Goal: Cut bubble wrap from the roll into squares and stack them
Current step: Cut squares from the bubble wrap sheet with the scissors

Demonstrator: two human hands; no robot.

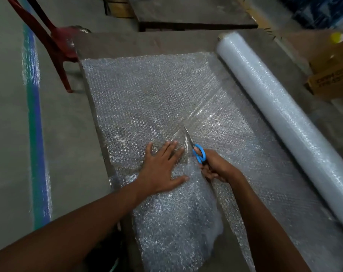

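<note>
Right of our right hand [215,167], roll [280,107] runs off frame edge. Box [331,75] lettering beyond it too blurred. Scissors [198,152] lower handle hidden in grip.

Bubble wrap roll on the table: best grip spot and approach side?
Judging by its pose, take the roll at its far end, coming from the right side. It is a long cylinder lying flat; the unrolled sheet feeds off its left, where the left hand and scissors work.
</note>
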